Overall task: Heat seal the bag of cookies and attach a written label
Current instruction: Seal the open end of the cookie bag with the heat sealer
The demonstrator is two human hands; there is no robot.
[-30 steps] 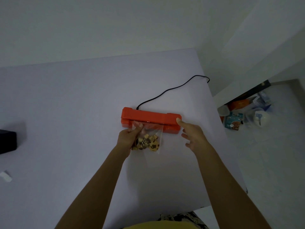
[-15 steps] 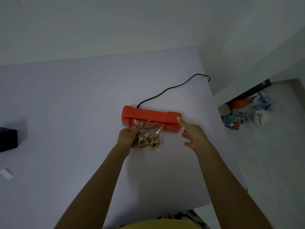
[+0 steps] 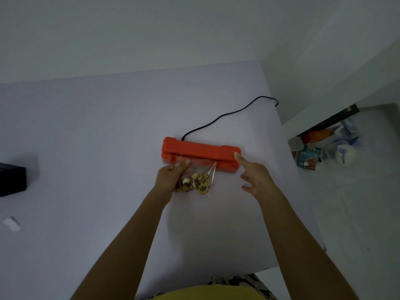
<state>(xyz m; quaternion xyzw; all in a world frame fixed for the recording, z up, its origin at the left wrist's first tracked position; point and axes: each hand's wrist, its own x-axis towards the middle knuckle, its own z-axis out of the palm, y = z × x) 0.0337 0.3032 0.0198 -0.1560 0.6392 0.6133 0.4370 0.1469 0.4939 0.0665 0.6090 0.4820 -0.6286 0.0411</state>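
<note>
One broad white table [image 3: 86, 137] fills my view, with bare room toward 9 and 12 o'clock; its right edge drops to the floor near 3. At centre I see the orange heat sealer [image 3: 200, 151] lying crosswise, its black cord [image 3: 227, 114] trailing to the edge at 1 o'clock. My left hand [image 3: 171, 180] grips the bag of cookies [image 3: 198, 180] — top edge tucked in the sealer's slot. My right hand [image 3: 254, 176] is uncurled, forefinger pressing the sealer's right end.
</note>
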